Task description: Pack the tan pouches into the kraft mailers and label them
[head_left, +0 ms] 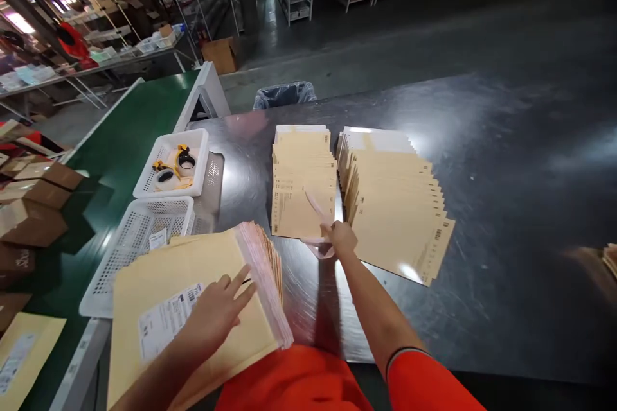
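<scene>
My left hand (216, 308) lies with its fingers spread on a stack of yellow padded envelopes (193, 257), at the table's near left edge. On the top envelope is a white printed label (168, 318), partly under my wrist. A pale pinkish band runs along the stack's right-hand edges. My right hand (341, 237) is closed on a thin, pinkish peel-off strip (315, 205), whose ends hang out above and below. It hovers by a fanned stack of smaller envelopes (301, 173) and a second, larger fanned stack (395, 205).
Two white plastic baskets (144, 257) stand at the left; the far one holds tape dispensers (180, 167). Beyond them runs a green conveyor belt (135, 115) with brown cartons (29, 221). A lined bin (284, 96) stands past the metal table's (482, 205) far edge.
</scene>
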A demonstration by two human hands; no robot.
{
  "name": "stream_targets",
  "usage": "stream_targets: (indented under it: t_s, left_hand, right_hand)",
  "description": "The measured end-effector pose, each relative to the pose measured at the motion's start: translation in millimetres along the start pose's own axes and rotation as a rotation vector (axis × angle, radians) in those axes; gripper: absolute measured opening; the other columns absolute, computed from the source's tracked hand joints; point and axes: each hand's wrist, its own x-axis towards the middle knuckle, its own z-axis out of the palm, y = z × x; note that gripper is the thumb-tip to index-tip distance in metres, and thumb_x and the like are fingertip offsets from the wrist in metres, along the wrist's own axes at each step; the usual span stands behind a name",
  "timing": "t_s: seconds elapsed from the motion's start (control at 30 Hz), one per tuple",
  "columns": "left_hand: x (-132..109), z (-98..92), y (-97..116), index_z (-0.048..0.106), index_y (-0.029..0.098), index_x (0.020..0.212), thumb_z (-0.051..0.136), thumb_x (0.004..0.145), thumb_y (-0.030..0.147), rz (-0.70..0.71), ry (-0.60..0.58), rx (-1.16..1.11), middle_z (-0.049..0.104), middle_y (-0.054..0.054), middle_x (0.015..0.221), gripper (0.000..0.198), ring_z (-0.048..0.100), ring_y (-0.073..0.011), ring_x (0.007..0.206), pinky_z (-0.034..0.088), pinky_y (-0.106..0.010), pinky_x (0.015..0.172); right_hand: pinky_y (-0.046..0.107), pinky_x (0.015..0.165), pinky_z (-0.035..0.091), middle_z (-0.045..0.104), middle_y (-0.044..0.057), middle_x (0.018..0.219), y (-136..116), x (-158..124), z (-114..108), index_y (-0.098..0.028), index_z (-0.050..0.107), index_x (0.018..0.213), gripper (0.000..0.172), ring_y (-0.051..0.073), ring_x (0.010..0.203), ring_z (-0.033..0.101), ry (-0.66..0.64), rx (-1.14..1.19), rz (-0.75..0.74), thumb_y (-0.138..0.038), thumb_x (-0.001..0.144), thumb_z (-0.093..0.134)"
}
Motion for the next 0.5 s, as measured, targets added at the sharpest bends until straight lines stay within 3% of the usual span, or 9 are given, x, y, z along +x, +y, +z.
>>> stream_targets:
  t_s: [0.1,0.2,0.3,0.4,0.5]
  left_hand:
    - [20,-9.8,3,0.061,0.024,0.108,0.071,0.069,0.008,0.003,-0.157,0.039,0.040,-0.011,0.150,0.043,0.061,-0.0279,0.097,0.052,-0.037,0.070]
    - [20,-13.9,-1,0.060,0.021,0.092,0.068,0.076,0.015,0.016,-0.193,0.010,0.057,-0.009,0.127,0.019,0.058,-0.0269,0.097,0.049,-0.036,0.073]
    - [17,-16.1,-4,0.057,0.022,0.095,0.065,0.078,0.017,0.003,-0.222,-0.036,0.061,-0.005,0.106,0.019,0.055,-0.0255,0.096,0.046,-0.036,0.076]
    - [17,-17.1,-3,0.055,0.023,0.100,0.064,0.077,0.015,0.014,-0.194,-0.094,0.058,-0.004,0.111,0.026,0.053,-0.0244,0.098,0.045,-0.035,0.078]
    - [17,-15.6,-4,0.054,0.022,0.103,0.060,0.080,0.017,0.044,-0.137,-0.133,0.055,-0.006,0.115,0.024,0.052,-0.0248,0.102,0.044,-0.036,0.081]
  right_hand:
    - [0.026,0.064,0.044,0.065,0.007,0.077,15,-12,-23,-0.016,0.060,0.073,0.033,0.021,0.078,0.061,-0.015,0.124,-0.084,-0.049,0.076,0.059]
    - [0.023,0.053,0.040,0.058,-0.001,0.063,34,-37,-57,-0.017,0.060,0.079,0.041,0.014,0.059,0.054,-0.064,0.470,-0.163,-0.057,0.073,0.057]
    - [0.022,0.045,0.036,0.051,-0.005,0.055,43,-73,-92,-0.018,0.059,0.082,0.042,0.011,0.048,0.046,-0.113,0.840,-0.153,-0.056,0.065,0.068]
    - [0.021,0.041,0.034,0.051,-0.006,0.053,36,-111,-112,-0.020,0.056,0.087,0.043,0.010,0.043,0.044,-0.118,0.951,-0.127,-0.052,0.064,0.072]
    - [0.021,0.041,0.037,0.055,-0.005,0.055,23,-139,-119,-0.021,0.056,0.093,0.046,0.011,0.044,0.048,-0.117,0.971,-0.154,-0.052,0.065,0.074]
